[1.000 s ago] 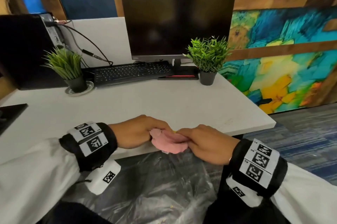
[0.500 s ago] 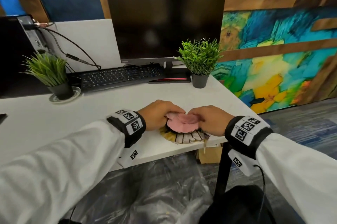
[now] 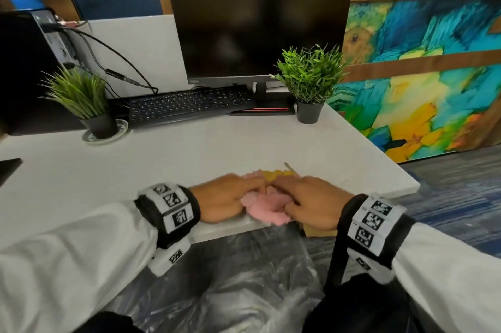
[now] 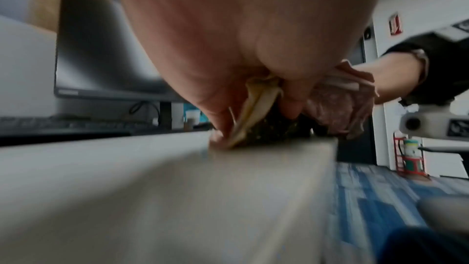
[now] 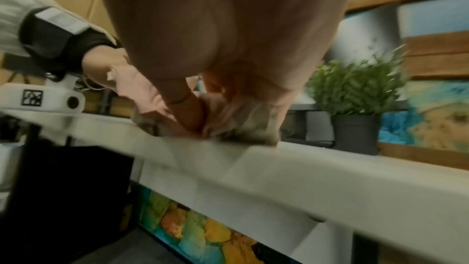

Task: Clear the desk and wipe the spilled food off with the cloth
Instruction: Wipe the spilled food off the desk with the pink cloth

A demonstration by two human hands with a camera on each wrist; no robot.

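Note:
A crumpled pink cloth (image 3: 264,209) lies on the white desk (image 3: 189,159) near its front edge. My left hand (image 3: 254,186) and right hand (image 3: 282,191) meet over the cloth and grip it from either side, fingers pointing away from me. Yellow food scraps (image 3: 275,174) stick out just beyond the fingertips. In the left wrist view my left hand (image 4: 253,127) pinches a yellowish crumpled piece (image 4: 256,105) against the desk, with the pink cloth (image 4: 337,107) beside it. In the right wrist view my fingers (image 5: 187,105) press into the pink cloth (image 5: 144,95).
A monitor (image 3: 257,18), keyboard (image 3: 187,105) and two potted plants (image 3: 311,80) (image 3: 81,99) stand at the back of the desk. A dark computer case (image 3: 24,69) sits at far left. A clear plastic bag (image 3: 244,292) hangs open below the front edge, beside a black desk leg (image 3: 336,259).
Both hands have carried the pink cloth from over the desk's front edge onto the desk and pushed it forward. Yellow scraps now show ahead of the fingers.

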